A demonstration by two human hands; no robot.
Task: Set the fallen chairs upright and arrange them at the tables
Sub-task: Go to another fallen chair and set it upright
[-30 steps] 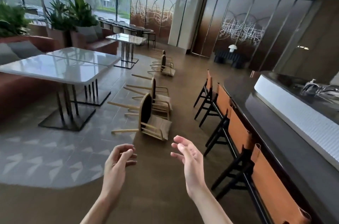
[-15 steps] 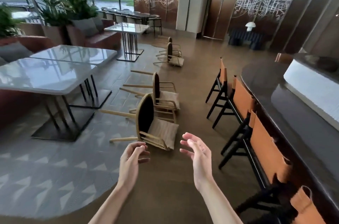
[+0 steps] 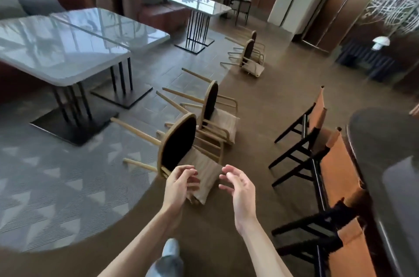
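Nearest fallen chair (image 3: 179, 147): left hand (image 3: 179, 183) is covering part of its backrest edge. Near table (image 3: 59, 50): left edge is cutting it off. Leather bar chairs (image 3: 340, 177): blurring, lower ones running off-frame. Shoe (image 3: 169, 258): blurring, cropped.

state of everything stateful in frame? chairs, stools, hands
nearest chair: tipped over, legs pointing left
second chair: tipped over
two far chairs: tipped over
bar stools: upright
left hand: loosely curled, holds nothing
right hand: loosely curled, holds nothing
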